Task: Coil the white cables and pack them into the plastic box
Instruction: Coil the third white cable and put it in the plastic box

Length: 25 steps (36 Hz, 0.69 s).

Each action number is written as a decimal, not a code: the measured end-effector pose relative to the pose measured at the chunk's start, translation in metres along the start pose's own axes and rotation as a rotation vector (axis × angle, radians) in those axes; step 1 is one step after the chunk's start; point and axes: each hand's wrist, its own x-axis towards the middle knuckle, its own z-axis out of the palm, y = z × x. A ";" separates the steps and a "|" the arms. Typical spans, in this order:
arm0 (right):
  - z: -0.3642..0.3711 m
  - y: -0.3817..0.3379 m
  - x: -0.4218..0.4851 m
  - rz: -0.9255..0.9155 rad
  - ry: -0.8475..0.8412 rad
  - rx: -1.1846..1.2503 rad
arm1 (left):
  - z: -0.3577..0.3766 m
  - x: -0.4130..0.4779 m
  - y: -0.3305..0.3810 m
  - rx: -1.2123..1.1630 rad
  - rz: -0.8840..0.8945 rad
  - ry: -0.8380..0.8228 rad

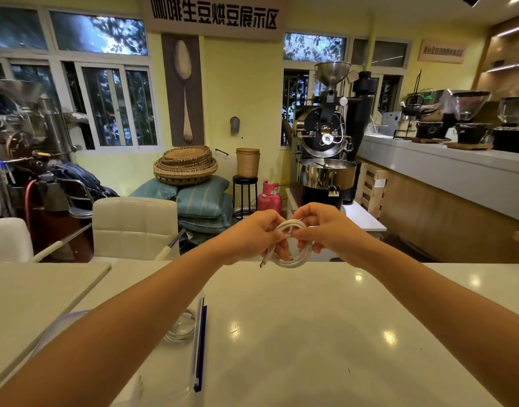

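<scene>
I see a glossy white tabletop (311,333) with ceiling lights mirrored in it. On its near left sits a clear plastic box (190,377) with a blue-edged wall, partly hidden by a forearm, and a coiled white cable (179,330) lies inside the box.

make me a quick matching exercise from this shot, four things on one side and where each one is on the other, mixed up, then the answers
Things:
1. coiled white cable
2. second white cable
3. plastic box
4. red gas cylinder

Places:
A. on the floor beyond the table, beside the black stool
B. held in the air between left hand and right hand
C. on the white table, under the left forearm
D. lying inside the clear container

Pairs: 1-B, 2-D, 3-C, 4-A
</scene>
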 end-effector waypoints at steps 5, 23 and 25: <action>0.002 -0.002 0.000 -0.015 0.004 -0.008 | -0.001 0.001 -0.001 0.021 0.047 0.076; 0.011 -0.007 0.016 0.255 -0.203 0.463 | -0.014 -0.007 -0.014 0.401 0.125 0.235; 0.014 -0.007 0.019 0.289 -0.216 0.564 | -0.015 -0.009 -0.016 0.415 0.115 0.216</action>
